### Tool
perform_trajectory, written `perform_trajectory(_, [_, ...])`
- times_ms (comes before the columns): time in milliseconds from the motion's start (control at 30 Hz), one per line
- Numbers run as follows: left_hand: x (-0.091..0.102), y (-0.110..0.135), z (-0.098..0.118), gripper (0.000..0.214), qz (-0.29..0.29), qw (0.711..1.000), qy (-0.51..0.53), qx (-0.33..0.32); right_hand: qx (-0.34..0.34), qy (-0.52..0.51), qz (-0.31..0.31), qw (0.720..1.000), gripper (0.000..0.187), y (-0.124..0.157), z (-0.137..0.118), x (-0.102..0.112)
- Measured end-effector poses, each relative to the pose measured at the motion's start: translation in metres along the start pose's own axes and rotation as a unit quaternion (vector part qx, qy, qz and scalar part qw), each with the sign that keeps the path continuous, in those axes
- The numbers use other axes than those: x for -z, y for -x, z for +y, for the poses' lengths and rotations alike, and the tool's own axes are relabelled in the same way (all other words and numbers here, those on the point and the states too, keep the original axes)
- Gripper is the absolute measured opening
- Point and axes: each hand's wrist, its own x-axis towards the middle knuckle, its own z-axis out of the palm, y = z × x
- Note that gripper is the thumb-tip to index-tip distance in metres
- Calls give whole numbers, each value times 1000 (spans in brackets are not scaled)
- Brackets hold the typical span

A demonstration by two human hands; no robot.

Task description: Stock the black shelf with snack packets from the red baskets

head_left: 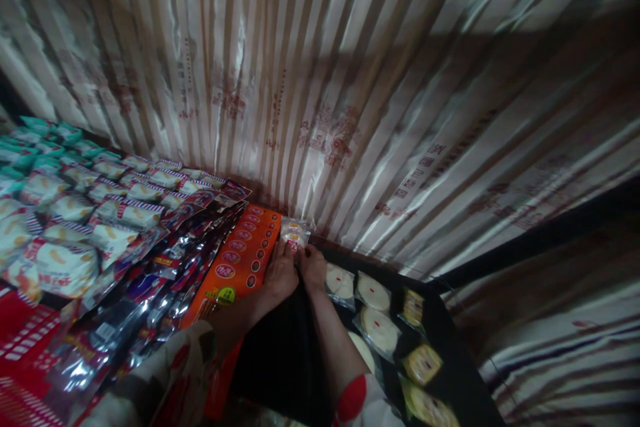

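Left hand (pixel 281 275) lies flat-fingered on a clear plastic packet (pixel 294 233), right hand (pixel 313 269) curled beside it; whether either grips, I can't tell; smooth orange packaging (pixel 245 250) leftward, flat wrapped discs (pixel 379 328) rightward; bare black tabletop (pixel 280 363) behind the wrists.

Place: we take this for a shop or market stall with packaged food on display.
Goods: we see snack bags (pixel 133 213) in close rows, dark glossy packets (pixel 165 263) beside them.
Black surface (pixel 280 360): it bears clear packets (pixel 380 330), spread out.
Backdrop: we face pleated, printed sheeting (pixel 310 80).
Red plastic (pixel 20 330): slotted, like a shopping basket.
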Motion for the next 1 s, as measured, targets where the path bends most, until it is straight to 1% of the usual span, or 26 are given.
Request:
perform_trajectory(133, [-3, -2, -4, 60, -4, 1000, -6, 6, 4, 24, 1, 1000, 33, -3, -4, -2])
perform_trajectory(333, [-8, 0, -7, 65, 4, 1000, -3, -10, 7, 21, 18, 1000, 38, -4, -2, -9])
perform_trajectory(533, [-6, 0, -4, 64, -13, 1000, -12, -20, -2, 6, 27, 1000, 36, -2, -3, -10])
perform_trajectory(600, [-5, 2, -4, 64, -19, 999, -27, -26, -12, -5, 30, 999, 38, 1, -4, -11])
perform_trajectory(667, [-5, 5, -5, 62, -11, 998, -45, -41, -14, -13, 44, 999, 43, 6, -4, -10])
perform_trajectory(767, [-5, 10, -5, 59, 13, 996, -52, -66, 24, 2, 75, 997, 43, 16, 0, -2])
perform_trajectory(867, [-7, 16, 1, 55, 6, 993, -64, -104, 63, 52, 98, 992, 41, 26, 8, 14])
perform_trajectory(933, [-9, 20, 11, 52, -10, 988, -67, -138, 51, 91, 121, 987, 41, 33, 13, 28])
perform_trajectory(1000, [-12, 25, 24, 51, -36, 983, -60, -171, 24, 126, 127, 984, 40, 39, 20, 42])
